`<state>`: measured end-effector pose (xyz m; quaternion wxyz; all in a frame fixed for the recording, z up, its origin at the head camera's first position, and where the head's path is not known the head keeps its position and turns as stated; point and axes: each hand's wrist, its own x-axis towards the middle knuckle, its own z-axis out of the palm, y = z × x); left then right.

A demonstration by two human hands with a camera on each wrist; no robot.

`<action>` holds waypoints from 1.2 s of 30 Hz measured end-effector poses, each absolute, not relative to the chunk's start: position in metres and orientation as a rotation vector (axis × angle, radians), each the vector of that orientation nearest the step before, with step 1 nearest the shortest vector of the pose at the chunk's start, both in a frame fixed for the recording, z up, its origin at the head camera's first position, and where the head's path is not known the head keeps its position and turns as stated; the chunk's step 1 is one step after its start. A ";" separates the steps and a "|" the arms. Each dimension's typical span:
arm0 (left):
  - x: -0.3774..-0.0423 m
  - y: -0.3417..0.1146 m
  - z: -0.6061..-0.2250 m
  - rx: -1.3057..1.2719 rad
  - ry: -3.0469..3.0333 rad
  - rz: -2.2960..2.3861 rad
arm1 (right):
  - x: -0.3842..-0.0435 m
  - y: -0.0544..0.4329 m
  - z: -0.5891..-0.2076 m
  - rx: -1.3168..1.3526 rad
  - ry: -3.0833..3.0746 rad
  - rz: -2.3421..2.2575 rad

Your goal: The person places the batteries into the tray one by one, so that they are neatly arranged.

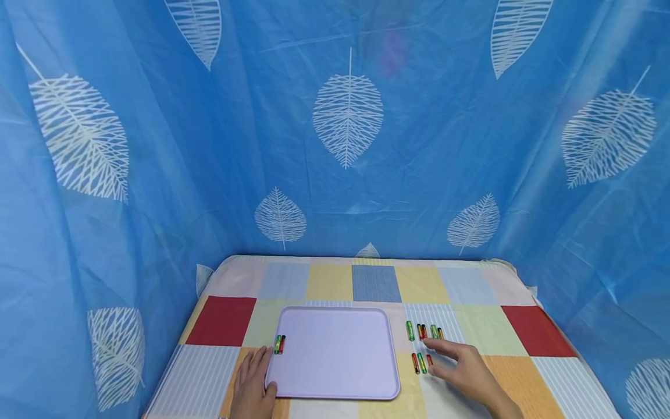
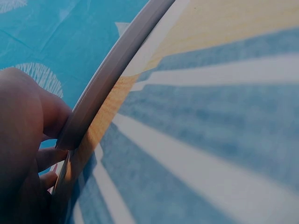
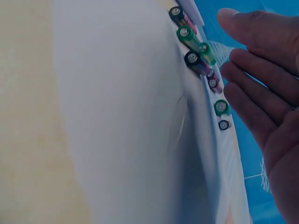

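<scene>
While the right hand (image 1: 460, 372) hovers over them, eight batteries (image 1: 421, 363) sit on the patchwork-covered tabletop (image 1: 476, 326), just right of the lilac tray (image 1: 335, 355): five in the far row, three in the near one! Two more, a green battery (image 1: 277, 344) and a red-and-black battery (image 1: 282, 344), lie side by side inside the tray by its left edge. Slim, shiny cylinders, these, some green, others red with black, and the right wrist view catches round, pale metal ends facing the camera. Every one lies on its side, long axis running roughly near to far, those right of the tray leaning a touch left at the far end. Any lettering? Too small and blurred to read; no brand can be made out.

Look at that right hand: fingers loosely extended, thumb apart, nothing held, the thumb partly covering the rightmost battery of the near row. Over on the left, the left hand (image 1: 253, 384) rests on the tray's left edge, fingers stretched toward the far side, thumb touching near the corner. Beyond it all, blue curtains (image 1: 419, 145) printed with white leaves (image 1: 348, 116) rise behind and to both sides.
</scene>
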<state>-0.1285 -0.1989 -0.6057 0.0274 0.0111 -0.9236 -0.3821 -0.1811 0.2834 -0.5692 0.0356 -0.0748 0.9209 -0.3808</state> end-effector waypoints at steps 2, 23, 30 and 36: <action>-0.128 -0.199 -0.605 0.037 -2.852 -1.181 | -0.180 0.285 -0.570 -0.233 2.826 -1.147; -0.127 -0.197 -0.604 0.038 -2.840 -1.174 | -0.176 0.289 -0.581 -0.301 2.884 -1.028; -0.128 -0.197 -0.605 0.037 -2.846 -1.164 | -0.174 0.286 -0.578 -0.267 2.873 -1.040; -0.127 -0.197 -0.605 0.039 -2.835 -1.159 | -0.179 0.277 -0.572 -0.256 2.870 -1.073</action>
